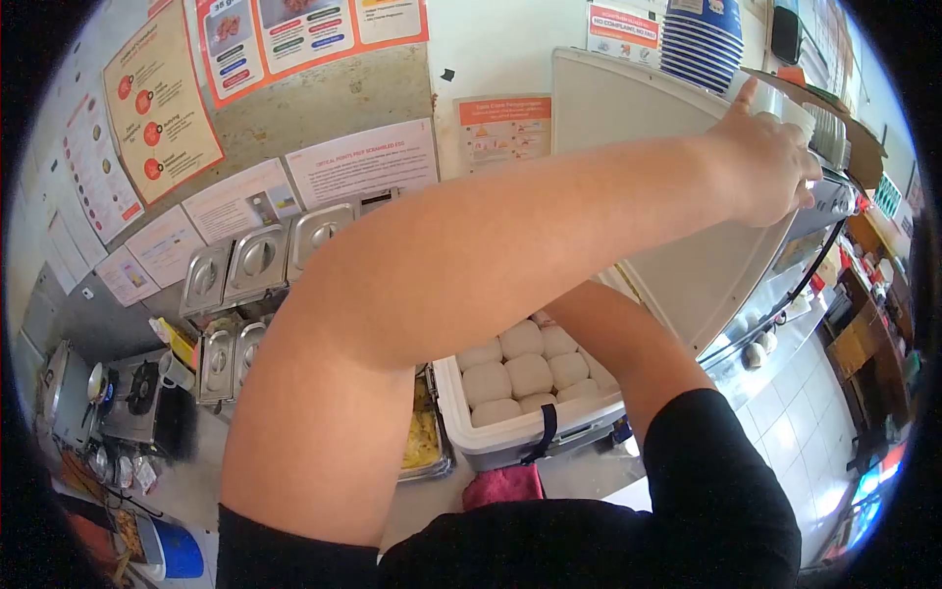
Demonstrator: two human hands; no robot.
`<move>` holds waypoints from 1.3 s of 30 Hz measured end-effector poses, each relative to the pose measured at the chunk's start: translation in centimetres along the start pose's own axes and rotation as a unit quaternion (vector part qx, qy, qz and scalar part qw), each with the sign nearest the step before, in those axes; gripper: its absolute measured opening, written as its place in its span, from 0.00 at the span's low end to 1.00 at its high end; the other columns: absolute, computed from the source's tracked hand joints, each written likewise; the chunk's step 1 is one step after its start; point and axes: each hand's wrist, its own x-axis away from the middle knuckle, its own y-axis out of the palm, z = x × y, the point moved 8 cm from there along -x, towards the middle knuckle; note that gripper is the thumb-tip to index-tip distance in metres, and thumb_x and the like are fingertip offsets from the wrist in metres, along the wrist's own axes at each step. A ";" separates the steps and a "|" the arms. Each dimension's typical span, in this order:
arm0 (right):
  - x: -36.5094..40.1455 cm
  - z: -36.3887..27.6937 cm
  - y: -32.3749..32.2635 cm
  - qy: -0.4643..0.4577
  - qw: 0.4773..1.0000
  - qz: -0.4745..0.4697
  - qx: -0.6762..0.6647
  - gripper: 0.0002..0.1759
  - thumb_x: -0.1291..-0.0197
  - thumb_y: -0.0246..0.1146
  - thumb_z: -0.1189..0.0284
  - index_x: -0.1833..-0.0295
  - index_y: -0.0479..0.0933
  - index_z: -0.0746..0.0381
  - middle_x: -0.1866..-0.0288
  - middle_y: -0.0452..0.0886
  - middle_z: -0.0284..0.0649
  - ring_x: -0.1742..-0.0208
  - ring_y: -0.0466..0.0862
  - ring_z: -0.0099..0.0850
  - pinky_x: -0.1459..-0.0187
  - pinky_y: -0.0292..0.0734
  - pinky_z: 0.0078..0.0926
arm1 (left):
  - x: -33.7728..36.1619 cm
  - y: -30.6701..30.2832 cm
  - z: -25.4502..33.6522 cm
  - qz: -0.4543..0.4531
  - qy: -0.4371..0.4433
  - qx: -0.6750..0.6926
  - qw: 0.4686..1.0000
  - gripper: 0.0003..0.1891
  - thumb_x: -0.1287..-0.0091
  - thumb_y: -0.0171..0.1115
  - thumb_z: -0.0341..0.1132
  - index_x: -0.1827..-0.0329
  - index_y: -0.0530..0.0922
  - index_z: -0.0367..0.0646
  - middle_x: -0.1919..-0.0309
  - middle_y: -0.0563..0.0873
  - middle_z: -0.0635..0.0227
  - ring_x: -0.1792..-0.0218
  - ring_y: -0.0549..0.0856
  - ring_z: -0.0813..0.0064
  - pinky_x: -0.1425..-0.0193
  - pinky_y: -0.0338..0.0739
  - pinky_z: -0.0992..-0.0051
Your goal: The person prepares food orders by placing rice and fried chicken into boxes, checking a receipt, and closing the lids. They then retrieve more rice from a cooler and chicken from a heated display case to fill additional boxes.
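My left arm stretches across the view to the upper right. There my left hand (770, 162) has its fingers curled round pale cups (797, 120) beside the raised white lid (653, 118), partly hiding them. Beneath that arm, my right forearm reaches over the open white box (453, 398); my right hand is hidden behind the left arm, so its fingers cannot be made out. Rounded white dough-like pieces (530, 373) sit in rows in the box.
Blue-and-white stacked bowls (702, 44) stand behind the lid. Lidded metal containers (257, 260) line the left counter, with a stove (137, 393) farther left. Yellow food (422, 437) lies in a tray beside the box.
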 end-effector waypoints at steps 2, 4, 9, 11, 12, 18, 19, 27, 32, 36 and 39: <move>-0.4 0.0 0.1 0.001 1.000 -0.003 -0.003 0.15 0.48 0.60 0.67 0.54 0.76 0.60 0.54 0.78 0.48 0.50 0.76 0.47 0.45 0.70 0.41 | 0.2 0.0 0.3 0.000 -0.001 -0.010 1.000 0.19 0.32 0.50 0.50 0.43 0.77 0.55 0.40 0.75 0.64 0.36 0.71 0.61 0.28 0.42 0.42; -0.7 -0.1 0.1 0.001 1.000 -0.003 -0.005 0.16 0.48 0.61 0.66 0.53 0.75 0.60 0.53 0.78 0.48 0.50 0.76 0.46 0.45 0.69 0.41 | 0.5 -0.3 0.4 0.044 -0.004 -0.011 0.999 0.19 0.32 0.51 0.50 0.44 0.78 0.53 0.41 0.76 0.64 0.37 0.71 0.61 0.28 0.43 0.42; -1.3 -0.1 0.2 -0.001 1.000 0.001 -0.013 0.18 0.50 0.61 0.66 0.52 0.75 0.60 0.52 0.78 0.47 0.48 0.75 0.46 0.44 0.69 0.41 | 1.1 -0.6 0.5 0.076 0.018 -0.011 0.997 0.19 0.33 0.51 0.50 0.45 0.77 0.52 0.44 0.77 0.64 0.38 0.72 0.61 0.30 0.43 0.38; -1.1 -0.4 0.0 -0.002 1.000 0.003 -0.018 0.19 0.50 0.62 0.66 0.51 0.75 0.60 0.51 0.77 0.47 0.48 0.75 0.46 0.44 0.68 0.41 | 1.4 -1.1 0.6 0.086 0.021 -0.012 0.996 0.19 0.33 0.52 0.49 0.45 0.77 0.52 0.45 0.77 0.64 0.38 0.72 0.61 0.31 0.44 0.37; -1.3 -0.3 0.0 -0.004 1.000 0.006 -0.019 0.19 0.51 0.62 0.66 0.51 0.74 0.60 0.51 0.77 0.47 0.48 0.75 0.45 0.44 0.68 0.41 | 1.6 -1.3 0.6 0.064 0.007 -0.008 0.998 0.19 0.32 0.51 0.49 0.44 0.77 0.52 0.44 0.76 0.64 0.36 0.70 0.61 0.29 0.39 0.40; -1.3 -0.3 -0.4 -0.008 0.999 0.018 -0.031 0.22 0.52 0.63 0.66 0.50 0.74 0.60 0.50 0.77 0.47 0.46 0.74 0.45 0.43 0.67 0.41 | 2.8 -2.4 1.3 0.129 0.030 -0.033 0.991 0.16 0.34 0.55 0.47 0.46 0.77 0.53 0.46 0.78 0.66 0.41 0.75 0.63 0.33 0.46 0.34; -1.2 -0.5 -0.6 -0.011 0.999 0.017 -0.033 0.22 0.53 0.63 0.66 0.49 0.73 0.60 0.50 0.76 0.47 0.46 0.74 0.45 0.42 0.67 0.41 | 3.0 -2.3 1.1 0.115 0.011 -0.037 0.993 0.17 0.33 0.54 0.47 0.45 0.77 0.53 0.45 0.78 0.66 0.39 0.73 0.64 0.31 0.46 0.41; -2.0 -1.2 0.2 -0.025 0.999 0.025 -0.034 0.26 0.55 0.64 0.66 0.47 0.72 0.59 0.48 0.75 0.47 0.44 0.73 0.44 0.41 0.66 0.41 | 3.6 -4.2 2.3 0.091 0.053 -0.087 0.991 0.15 0.33 0.54 0.46 0.46 0.76 0.53 0.48 0.79 0.67 0.43 0.77 0.65 0.33 0.45 0.34; -2.4 -2.4 0.1 -0.044 0.997 0.044 -0.042 0.28 0.57 0.65 0.66 0.46 0.72 0.59 0.46 0.75 0.46 0.43 0.72 0.43 0.40 0.66 0.41 | 4.0 -4.3 2.3 0.052 0.053 -0.047 0.996 0.14 0.32 0.54 0.44 0.47 0.76 0.52 0.49 0.80 0.66 0.45 0.78 0.66 0.33 0.48 0.41; -1.3 -3.9 -1.0 -0.084 0.989 0.113 -0.047 0.30 0.58 0.66 0.66 0.45 0.71 0.59 0.45 0.74 0.46 0.42 0.72 0.43 0.40 0.65 0.41 | 3.6 -4.4 3.0 -0.048 0.016 0.065 0.997 0.19 0.31 0.53 0.41 0.41 0.69 0.43 0.43 0.74 0.57 0.38 0.71 0.58 0.30 0.50 0.45; 1.9 -5.1 -2.6 -0.117 0.974 0.192 -0.028 0.31 0.59 0.66 0.66 0.44 0.71 0.59 0.45 0.74 0.46 0.41 0.71 0.42 0.39 0.65 0.41 | 4.4 -5.6 3.3 -0.068 0.056 0.052 0.995 0.22 0.34 0.58 0.42 0.41 0.70 0.42 0.44 0.74 0.57 0.40 0.72 0.59 0.31 0.55 0.53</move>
